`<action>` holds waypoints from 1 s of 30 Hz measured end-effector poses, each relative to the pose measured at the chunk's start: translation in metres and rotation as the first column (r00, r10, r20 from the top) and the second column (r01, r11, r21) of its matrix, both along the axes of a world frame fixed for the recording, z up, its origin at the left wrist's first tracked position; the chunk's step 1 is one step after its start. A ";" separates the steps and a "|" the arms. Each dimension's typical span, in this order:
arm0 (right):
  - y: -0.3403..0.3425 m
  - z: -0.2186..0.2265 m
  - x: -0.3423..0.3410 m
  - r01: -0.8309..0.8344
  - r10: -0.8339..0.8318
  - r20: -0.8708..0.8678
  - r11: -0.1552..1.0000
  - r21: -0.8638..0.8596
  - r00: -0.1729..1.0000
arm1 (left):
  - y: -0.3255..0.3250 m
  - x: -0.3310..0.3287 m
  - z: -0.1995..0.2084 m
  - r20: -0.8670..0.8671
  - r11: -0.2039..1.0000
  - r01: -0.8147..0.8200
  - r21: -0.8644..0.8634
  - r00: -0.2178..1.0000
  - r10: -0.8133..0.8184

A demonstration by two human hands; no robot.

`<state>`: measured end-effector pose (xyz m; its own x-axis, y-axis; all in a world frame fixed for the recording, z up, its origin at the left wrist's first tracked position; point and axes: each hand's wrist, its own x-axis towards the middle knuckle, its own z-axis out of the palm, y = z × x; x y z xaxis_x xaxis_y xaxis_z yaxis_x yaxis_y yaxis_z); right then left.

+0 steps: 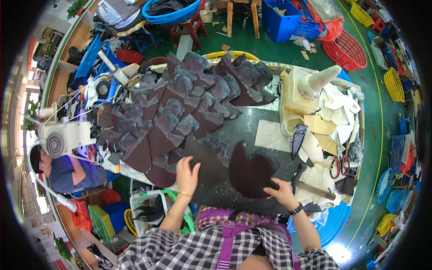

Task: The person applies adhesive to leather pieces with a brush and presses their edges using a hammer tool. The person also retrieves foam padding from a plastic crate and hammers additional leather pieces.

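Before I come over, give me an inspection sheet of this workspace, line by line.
Surface: dark tabletop, partly covered.
Work pieces: overlapping brown pieces; separate rounded brown piece in front.
Clutter: pale scraps, red-handled scissors, hammer, all at right.
Hands: left hand open, contact unclear; right hand grips the rounded brown piece's edge.
Cables: thin pale lines near the sewing machine; cannot tell if cables.
Surroundings: green floor, seated person at left, blue bin.

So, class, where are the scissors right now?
In the head view, the scissors lie toward the table's right end, among pale scraps, just beyond the hammer.
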<state>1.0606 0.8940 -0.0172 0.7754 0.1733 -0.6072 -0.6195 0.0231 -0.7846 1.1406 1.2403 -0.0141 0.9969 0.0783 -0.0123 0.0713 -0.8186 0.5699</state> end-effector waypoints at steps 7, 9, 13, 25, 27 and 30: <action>-0.021 0.045 0.019 -0.208 0.529 0.126 0.527 -0.824 0.839 | 0.011 -0.009 -0.021 -0.091 0.981 -0.029 0.193 0.995 0.048; -0.036 0.049 0.050 0.174 0.494 0.390 0.428 -0.887 0.777 | 0.023 -0.013 -0.023 -0.195 0.964 -0.264 -0.018 0.947 0.256; -0.083 0.040 0.097 0.158 0.813 0.303 0.259 -0.953 0.498 | 0.033 0.004 0.021 -0.057 0.997 0.027 -0.075 0.998 -0.031; -0.109 0.035 0.122 0.357 0.912 0.393 0.329 -0.874 0.120 | -0.054 -0.019 0.060 -0.155 0.460 -0.071 -0.885 0.977 -0.147; -0.105 0.057 0.112 0.448 0.791 0.572 0.441 -0.778 0.216 | -0.071 -0.030 0.023 -0.265 0.357 -0.158 -0.921 0.925 -0.273; -0.108 0.076 0.115 0.499 0.461 0.829 0.663 -0.559 0.316 | -0.082 -0.039 -0.022 -0.169 0.847 0.074 -0.526 0.967 -0.190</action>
<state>1.1758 0.7859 0.0584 0.8217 0.1142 0.5583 0.4488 -0.7336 -0.5104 1.1015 1.1581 -0.0361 0.9670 -0.1290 -0.2199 0.1465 -0.4248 0.8934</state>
